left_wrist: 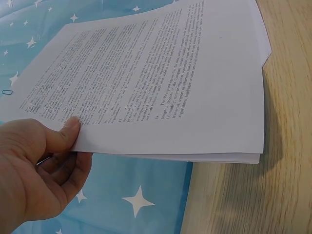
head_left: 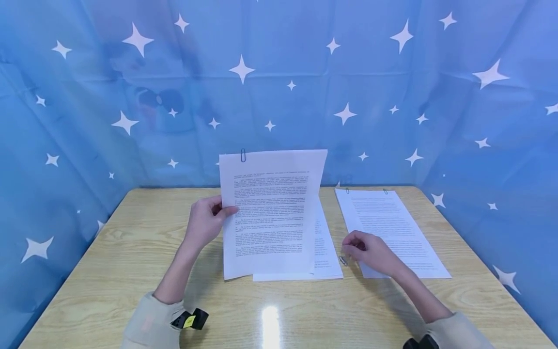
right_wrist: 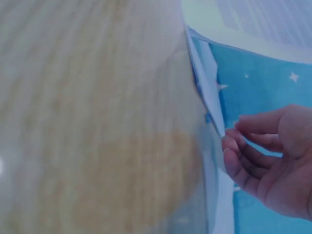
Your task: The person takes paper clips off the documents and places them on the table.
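My left hand (head_left: pixel 208 220) pinches printed sheets (head_left: pixel 270 218) by their left edge and holds them raised, with the thumb on the front. One paper clip (head_left: pixel 243 155) sits on their top edge near the left corner. In the left wrist view, more than one sheet layer shows under the thumb of the left hand (left_wrist: pixel 44 161). My right hand (head_left: pixel 370 251) hovers by the left edge of the right-hand papers (head_left: pixel 392 228), its fingers loosely bent with nothing visible between them. Just below its fingertips, a loose paper clip (head_left: pixel 343 261) lies on the table.
Behind the raised sheets, another printed sheet (head_left: pixel 327 264) lies on the wooden table (head_left: pixel 109 271). Two paper clips, left clip (head_left: pixel 347 191) and right clip (head_left: pixel 385 192), hold the top of the right-hand papers. A blue star-patterned cloth (head_left: pixel 279 97) encloses the table's back and sides.
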Demonstrator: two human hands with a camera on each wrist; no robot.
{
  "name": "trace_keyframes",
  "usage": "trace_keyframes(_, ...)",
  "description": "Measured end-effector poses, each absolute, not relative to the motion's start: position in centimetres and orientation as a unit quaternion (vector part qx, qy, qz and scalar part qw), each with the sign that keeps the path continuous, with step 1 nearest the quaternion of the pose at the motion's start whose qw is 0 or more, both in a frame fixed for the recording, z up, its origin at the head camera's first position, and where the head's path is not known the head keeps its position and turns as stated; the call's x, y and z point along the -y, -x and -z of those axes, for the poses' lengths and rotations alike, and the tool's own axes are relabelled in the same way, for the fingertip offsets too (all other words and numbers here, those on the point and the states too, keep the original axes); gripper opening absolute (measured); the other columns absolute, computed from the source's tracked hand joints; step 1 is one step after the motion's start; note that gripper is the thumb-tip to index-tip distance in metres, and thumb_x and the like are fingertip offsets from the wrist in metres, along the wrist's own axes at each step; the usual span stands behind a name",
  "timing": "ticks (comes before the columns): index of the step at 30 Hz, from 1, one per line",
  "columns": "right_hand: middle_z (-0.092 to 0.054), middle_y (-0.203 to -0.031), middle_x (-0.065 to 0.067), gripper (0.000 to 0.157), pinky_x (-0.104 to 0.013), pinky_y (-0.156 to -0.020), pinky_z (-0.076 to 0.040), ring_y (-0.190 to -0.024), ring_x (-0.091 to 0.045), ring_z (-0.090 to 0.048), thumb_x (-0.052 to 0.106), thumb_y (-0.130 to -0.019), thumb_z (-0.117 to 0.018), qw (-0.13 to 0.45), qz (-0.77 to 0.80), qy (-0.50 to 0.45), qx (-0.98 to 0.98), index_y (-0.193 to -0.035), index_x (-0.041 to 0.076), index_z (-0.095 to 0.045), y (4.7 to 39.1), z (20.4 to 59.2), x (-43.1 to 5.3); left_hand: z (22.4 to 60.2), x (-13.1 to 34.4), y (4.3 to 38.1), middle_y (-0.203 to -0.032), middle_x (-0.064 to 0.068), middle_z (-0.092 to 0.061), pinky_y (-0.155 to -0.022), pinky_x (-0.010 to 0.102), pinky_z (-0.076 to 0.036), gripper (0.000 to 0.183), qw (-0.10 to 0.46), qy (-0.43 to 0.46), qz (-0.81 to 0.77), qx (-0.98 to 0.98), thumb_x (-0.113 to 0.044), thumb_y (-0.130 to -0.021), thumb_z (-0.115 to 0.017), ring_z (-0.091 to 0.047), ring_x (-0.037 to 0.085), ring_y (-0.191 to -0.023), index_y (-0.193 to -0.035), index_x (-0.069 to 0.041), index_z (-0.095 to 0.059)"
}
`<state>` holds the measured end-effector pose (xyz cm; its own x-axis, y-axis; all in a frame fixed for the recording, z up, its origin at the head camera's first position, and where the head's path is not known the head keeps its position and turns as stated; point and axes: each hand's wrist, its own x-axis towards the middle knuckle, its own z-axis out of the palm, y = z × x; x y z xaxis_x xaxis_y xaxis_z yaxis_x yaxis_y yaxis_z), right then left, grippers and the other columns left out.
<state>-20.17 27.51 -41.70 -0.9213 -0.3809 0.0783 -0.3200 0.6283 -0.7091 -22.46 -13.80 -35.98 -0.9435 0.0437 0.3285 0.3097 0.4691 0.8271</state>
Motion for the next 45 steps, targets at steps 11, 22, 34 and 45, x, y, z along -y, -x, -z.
trace_keyframes(11,-0.063,-0.082,-0.009,0.015,-0.028,-0.060,-0.046,-0.072,-0.027,-0.059,0.014,-0.101,-0.063,-0.024,0.382,0.188,-0.904,-0.109,0.001,-0.064,20.7,39.1,-26.9,36.3,13.8,22.5,-0.093,0.015,-0.075,-0.053,0.025,-0.045,0.018,0.139,0.110,0.504,0.845,-0.003,-0.092,-0.072,-0.064,0.022,-0.067,-0.110,0.001,-0.075)
trace_keyframes(22,-0.064,-0.086,-0.003,0.015,-0.027,-0.062,-0.049,-0.071,-0.015,-0.059,0.016,-0.101,-0.063,-0.093,0.385,0.193,-0.898,-0.114,0.009,-0.063,21.2,36.3,-25.2,36.2,13.7,22.4,-0.093,0.015,-0.075,-0.052,0.025,-0.042,0.017,0.141,0.107,0.503,0.846,-0.003,-0.092,-0.072,-0.064,0.022,-0.067,-0.108,0.001,-0.076)
trace_keyframes(34,-0.068,-0.095,-0.003,0.020,-0.022,-0.065,-0.049,-0.075,-0.015,-0.061,0.014,-0.101,-0.063,-0.158,0.428,0.211,-0.865,-0.120,0.007,-0.065,20.8,33.7,-22.4,36.3,13.4,22.3,-0.094,0.017,-0.075,-0.055,0.026,-0.049,0.016,0.153,0.109,0.497,0.847,0.000,-0.091,-0.072,-0.070,0.023,-0.071,-0.107,0.003,-0.076)
trace_keyframes(45,-0.066,-0.092,-0.004,0.018,-0.024,-0.062,-0.045,-0.078,-0.014,-0.061,0.008,-0.100,-0.064,-0.207,0.473,0.252,-0.819,-0.117,0.004,-0.067,21.2,32.4,-19.9,36.3,13.0,22.2,-0.089,0.016,-0.074,-0.052,0.025,-0.045,0.014,0.169,0.108,0.476,0.856,0.001,-0.092,-0.071,-0.064,0.022,-0.065,-0.104,0.004,-0.076)
